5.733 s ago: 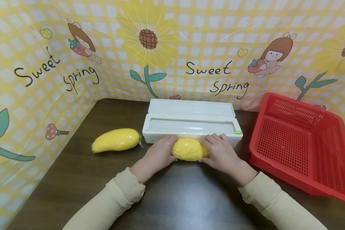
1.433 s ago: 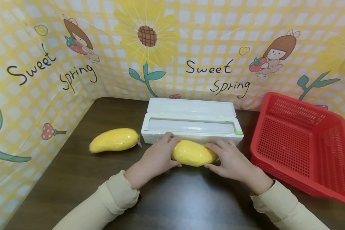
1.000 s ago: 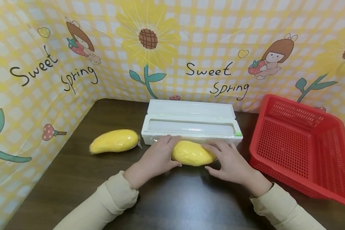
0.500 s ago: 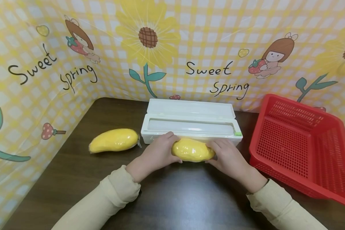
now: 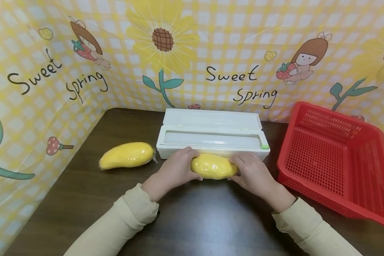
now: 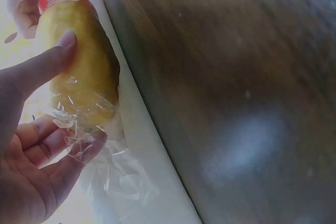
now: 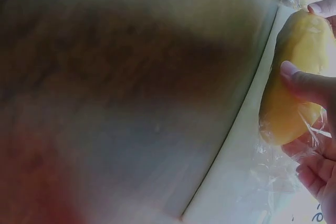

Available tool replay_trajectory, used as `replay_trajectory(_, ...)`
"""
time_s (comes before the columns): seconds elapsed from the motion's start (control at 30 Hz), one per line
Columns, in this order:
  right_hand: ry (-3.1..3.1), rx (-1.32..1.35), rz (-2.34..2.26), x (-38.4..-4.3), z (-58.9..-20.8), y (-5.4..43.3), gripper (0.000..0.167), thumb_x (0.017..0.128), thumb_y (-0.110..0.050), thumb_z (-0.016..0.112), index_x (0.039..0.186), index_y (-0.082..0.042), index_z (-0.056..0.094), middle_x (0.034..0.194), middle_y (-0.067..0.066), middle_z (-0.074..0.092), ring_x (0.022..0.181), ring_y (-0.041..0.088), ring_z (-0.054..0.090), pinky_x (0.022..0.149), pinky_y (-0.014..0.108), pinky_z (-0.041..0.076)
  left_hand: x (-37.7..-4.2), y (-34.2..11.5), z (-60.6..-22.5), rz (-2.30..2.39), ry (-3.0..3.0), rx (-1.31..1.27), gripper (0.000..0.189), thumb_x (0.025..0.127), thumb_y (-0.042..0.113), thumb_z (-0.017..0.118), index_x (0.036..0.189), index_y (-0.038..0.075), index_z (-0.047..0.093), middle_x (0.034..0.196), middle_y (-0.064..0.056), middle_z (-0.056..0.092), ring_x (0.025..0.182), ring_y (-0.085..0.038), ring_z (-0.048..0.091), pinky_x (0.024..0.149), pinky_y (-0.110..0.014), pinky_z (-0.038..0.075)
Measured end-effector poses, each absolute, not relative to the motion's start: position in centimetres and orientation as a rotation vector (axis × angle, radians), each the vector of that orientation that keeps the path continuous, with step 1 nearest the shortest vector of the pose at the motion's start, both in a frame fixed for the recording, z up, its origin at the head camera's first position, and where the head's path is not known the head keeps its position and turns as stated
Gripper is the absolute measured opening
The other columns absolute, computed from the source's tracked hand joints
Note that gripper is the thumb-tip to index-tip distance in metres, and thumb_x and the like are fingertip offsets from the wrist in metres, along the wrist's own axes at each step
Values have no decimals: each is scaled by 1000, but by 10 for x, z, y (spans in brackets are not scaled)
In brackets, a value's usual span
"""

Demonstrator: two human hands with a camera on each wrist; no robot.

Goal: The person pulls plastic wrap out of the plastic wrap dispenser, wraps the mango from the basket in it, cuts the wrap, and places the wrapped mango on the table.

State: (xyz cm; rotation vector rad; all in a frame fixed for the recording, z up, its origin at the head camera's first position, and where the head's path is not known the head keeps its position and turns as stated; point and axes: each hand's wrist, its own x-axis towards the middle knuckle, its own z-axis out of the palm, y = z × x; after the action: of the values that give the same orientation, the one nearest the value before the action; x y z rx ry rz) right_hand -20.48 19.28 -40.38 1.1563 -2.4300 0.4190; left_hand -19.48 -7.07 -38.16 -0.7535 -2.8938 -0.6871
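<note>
Between both hands, in front of a white cling film box, is a yellow mango (image 5: 213, 166) with clear film round it. My left hand (image 5: 176, 168) grips its left end, and loose crinkled film (image 6: 84, 135) spreads past the fingers in the left wrist view. At the other end my right hand (image 5: 250, 174) holds it, thumb (image 7: 294, 74) on the near side and fingers behind. More loose film (image 7: 278, 171) trails from that end. The cling film box (image 5: 217, 151) has its lid up, showing the film roll (image 5: 211, 139) inside.
A second film-wrapped mango (image 5: 127, 155) lies on the dark table (image 5: 195, 227) at the left, a twisted film end pointing at the box. A red plastic basket (image 5: 284, 167) stands at the right. Behind is a patterned yellow cloth (image 5: 236, 28).
Over the last second the mango has tipped and moved slightly back towards the box, its near face turning. The right thumb and fingers have shifted in on its right end. The box and basket stay put.
</note>
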Motion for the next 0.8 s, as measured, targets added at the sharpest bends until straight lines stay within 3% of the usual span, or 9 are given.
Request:
replay_trajectory(0.43, -2452, 1171, 422, -207, -408, 194, 54, 57, -17, 95, 100, 1, 67, 97, 13, 68, 93, 31, 63, 86, 48, 47, -197, -69, -388, -687, -2900, -783, 52, 61, 28, 94, 99, 8, 64, 96, -2, 63, 85, -17, 57, 78, -34, 47)
replay_trajectory(0.8, -2483, 1184, 412, -208, -406, 192, 53, 59, -18, 94, 101, 1, 67, 96, 12, 68, 91, 30, 63, 83, 48, 48, -196, -70, -388, -684, -2947, -761, 51, 65, 28, 92, 102, 8, 65, 101, -3, 62, 87, -18, 57, 79, -34, 47)
